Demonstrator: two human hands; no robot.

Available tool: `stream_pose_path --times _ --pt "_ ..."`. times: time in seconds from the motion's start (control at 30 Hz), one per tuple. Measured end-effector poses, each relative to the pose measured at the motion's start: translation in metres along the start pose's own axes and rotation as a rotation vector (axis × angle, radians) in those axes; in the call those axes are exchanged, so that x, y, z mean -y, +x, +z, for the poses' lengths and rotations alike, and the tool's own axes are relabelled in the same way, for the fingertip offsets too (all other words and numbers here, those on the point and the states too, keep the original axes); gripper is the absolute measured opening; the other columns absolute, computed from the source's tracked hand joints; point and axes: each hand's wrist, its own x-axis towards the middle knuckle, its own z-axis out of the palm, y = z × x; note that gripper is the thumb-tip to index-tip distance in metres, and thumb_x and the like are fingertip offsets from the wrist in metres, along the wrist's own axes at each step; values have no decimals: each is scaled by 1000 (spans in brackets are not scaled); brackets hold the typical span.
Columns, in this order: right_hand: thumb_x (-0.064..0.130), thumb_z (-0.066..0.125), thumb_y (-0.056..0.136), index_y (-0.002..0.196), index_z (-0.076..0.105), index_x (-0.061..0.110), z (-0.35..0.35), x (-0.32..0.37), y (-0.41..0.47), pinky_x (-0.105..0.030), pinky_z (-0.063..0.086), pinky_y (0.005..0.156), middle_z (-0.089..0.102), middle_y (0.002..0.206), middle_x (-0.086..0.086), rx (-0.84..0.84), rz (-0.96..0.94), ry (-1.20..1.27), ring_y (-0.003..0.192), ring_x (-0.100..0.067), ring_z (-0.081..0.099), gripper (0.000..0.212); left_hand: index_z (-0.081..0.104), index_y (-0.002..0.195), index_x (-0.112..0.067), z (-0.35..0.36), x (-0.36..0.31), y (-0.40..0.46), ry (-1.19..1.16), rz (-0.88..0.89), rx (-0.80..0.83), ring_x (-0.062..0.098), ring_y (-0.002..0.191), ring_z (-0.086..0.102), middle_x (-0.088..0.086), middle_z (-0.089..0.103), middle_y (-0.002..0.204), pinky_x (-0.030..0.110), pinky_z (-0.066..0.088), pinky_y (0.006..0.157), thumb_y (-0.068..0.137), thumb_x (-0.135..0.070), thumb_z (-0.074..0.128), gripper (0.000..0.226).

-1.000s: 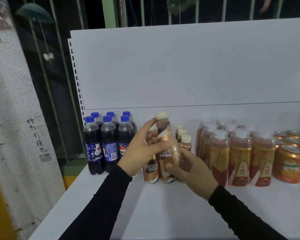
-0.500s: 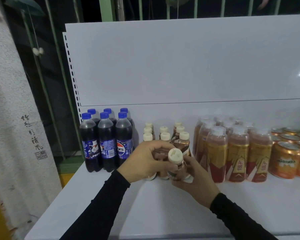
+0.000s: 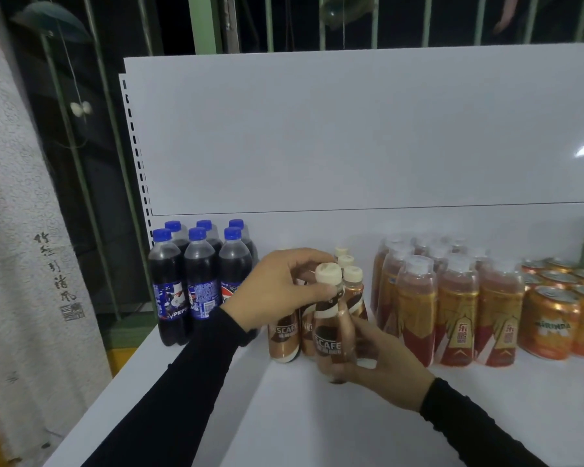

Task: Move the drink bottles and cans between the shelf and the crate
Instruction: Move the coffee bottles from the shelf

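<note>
Blue-capped dark cola bottles [image 3: 199, 281]; brown coffee bottle [image 3: 331, 335]; orange cans [image 3: 550, 325].

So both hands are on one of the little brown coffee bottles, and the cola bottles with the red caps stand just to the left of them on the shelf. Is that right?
Not quite: the cola bottles have blue caps, not red, as the head view shows. The rest holds: the left hand and right hand both hold one brown coffee bottle, and the cola bottles stand left of the coffee group on the shelf.

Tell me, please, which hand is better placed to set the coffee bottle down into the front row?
Probably the right hand: it grips the coffee bottle low around the body, near the shelf. The left hand only pinches its neck under the cap.
</note>
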Motion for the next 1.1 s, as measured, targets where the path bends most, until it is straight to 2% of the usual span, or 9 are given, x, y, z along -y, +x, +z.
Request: stream_pose_path --times 0.13,0.23,0.3,0.37,0.5,0.63,0.77,0.87,1.1 --pt "67 69 71 132 47 43 -19 10 3 -27 53 96 66 120 21 63 -20 37 112 -2 63 68 71 104 -31 -12 -20 20 29 -53 26 13 89 73 -8 75 96 26 58 84 85 -22 78 23" --pt "69 63 76 125 52 42 -45 29 10 -21 55 89 69 114 18 52 -45 -7 106 0 66 57 72 99 -24 -24 -34 41 -74 -73 -27 22 87 74 -1 75 92 40 61 86 76 -26 81 25" --pt "73 55 74 129 49 42 -66 43 20 -17 53 87 66 111 24 38 -68 -108 105 5 64 64 72 99 -18 -36 -43 58 -126 -61 -85 21 85 73 2 76 91 40 61 83 75 -25 80 26" --pt "75 50 74 144 40 36 -90 52 33 -19 51 94 56 119 25 -2 -66 -261 107 4 59 81 72 99 -14 -48 -55 77 -135 -40 -129 16 82 72 2 76 89 36 61 79 84 -17 77 16" --pt "77 41 75 151 35 28 -132 59 62 -29 41 106 50 143 5 -81 -51 -542 122 -8 49 90 71 104 -8 -66 -68 113 -58 -44 -203 12 77 72 6 74 91 24 58 68 89 -15 75 17" --pt "78 35 79 154 31 26 -155 51 89 -32 23 115 32 159 4 16 102 -731 144 -15 31 91 69 101 -6 -72 -58 149 -7 -73 -273 10 71 70 8 72 90 21 56 63 89 -13 75 15" --pt "78 36 85 158 19 25 -161 36 110 -36 19 119 19 165 0 73 225 -779 149 -20 22 92 67 91 -13 -72 -29 180 17 -137 -327 18 79 70 6 70 90 32 61 75 85 -12 77 12" --pt "77 32 88 159 12 22 -161 28 117 -38 15 120 11 167 -1 152 295 -815 152 -20 15 92 67 87 -17 -65 -4 193 55 -183 -353 26 92 71 12 72 101 40 61 80 83 -13 79 14" --pt "88 18 68 160 4 25 -153 8 118 -42 5 122 -2 167 1 267 410 -777 154 -19 3 112 67 104 -9 -41 54 192 114 -305 -275 32 104 67 18 68 111 48 60 87 83 -14 80 25"
